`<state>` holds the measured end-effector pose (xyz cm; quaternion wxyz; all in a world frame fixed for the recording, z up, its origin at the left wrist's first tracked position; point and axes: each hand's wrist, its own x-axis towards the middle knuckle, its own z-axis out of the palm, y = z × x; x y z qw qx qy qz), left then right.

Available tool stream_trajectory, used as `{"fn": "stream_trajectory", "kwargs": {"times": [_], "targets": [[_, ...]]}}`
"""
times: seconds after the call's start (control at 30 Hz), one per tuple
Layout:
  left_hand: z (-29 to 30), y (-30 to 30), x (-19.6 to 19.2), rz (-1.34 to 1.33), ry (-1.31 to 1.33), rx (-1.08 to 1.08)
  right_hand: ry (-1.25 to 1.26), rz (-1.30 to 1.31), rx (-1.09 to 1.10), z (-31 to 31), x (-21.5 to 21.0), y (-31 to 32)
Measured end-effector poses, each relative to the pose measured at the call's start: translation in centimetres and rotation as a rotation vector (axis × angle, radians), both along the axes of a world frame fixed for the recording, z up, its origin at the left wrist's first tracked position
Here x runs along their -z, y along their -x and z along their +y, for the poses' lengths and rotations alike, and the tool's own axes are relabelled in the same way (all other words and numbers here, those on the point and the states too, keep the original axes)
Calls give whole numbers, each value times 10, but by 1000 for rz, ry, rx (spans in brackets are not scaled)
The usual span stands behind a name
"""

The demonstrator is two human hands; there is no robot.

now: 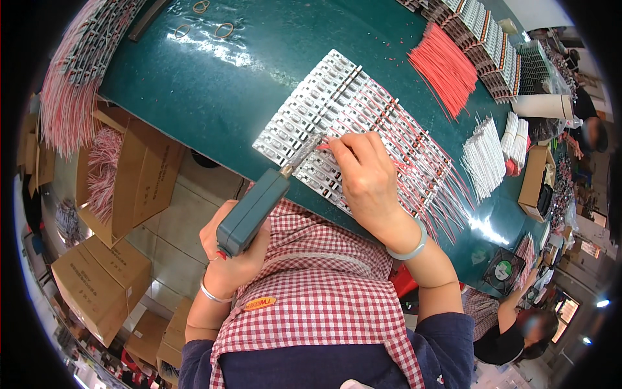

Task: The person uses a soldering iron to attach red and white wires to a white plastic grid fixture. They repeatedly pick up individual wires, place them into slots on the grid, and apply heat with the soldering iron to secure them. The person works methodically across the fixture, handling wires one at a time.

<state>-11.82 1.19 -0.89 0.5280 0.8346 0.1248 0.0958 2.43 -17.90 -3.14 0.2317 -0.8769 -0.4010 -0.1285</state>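
Observation:
My left hand (234, 269) is wrapped round the dark green body of a soldering gun (254, 211). Its metal shaft points up and to the right, with the tip over the boards. Close by that tip, my right hand (368, 178) pinches a red wire (324, 146) between thumb and fingers. Beneath both lies a slanted panel of small white boards (304, 97) set in rows with metal parts. Red and white wires (424, 172) trail across the panel's right half and off its lower right side. The exact contact at the tip is too small to make out.
On the green table (194, 84) lie red wires (447, 68), white wires (483, 159) and rubber bands (224, 30). Stacked boards (483, 42) stand far right; wired boards (81, 58) overhang the left. Cardboard boxes (146, 175) stand below. A small fan (502, 269) and another person (521, 330) are at right.

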Motion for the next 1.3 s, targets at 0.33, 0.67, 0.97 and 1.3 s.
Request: {"fn": "stream_trajectory", "kwargs": {"times": [0.33,0.67,0.97,1.3], "targets": [[2,10,5,-76,3,-35,10,5,7,1,-1,1],[3,15,10,-82,1,-39,-71,5,24,2,3,11],[2,13,8,-41,11,-13,-50,-8,10,2,7,10],[4,12,8,-14,-33,11,-23,-16,7,3,7,10]]}}
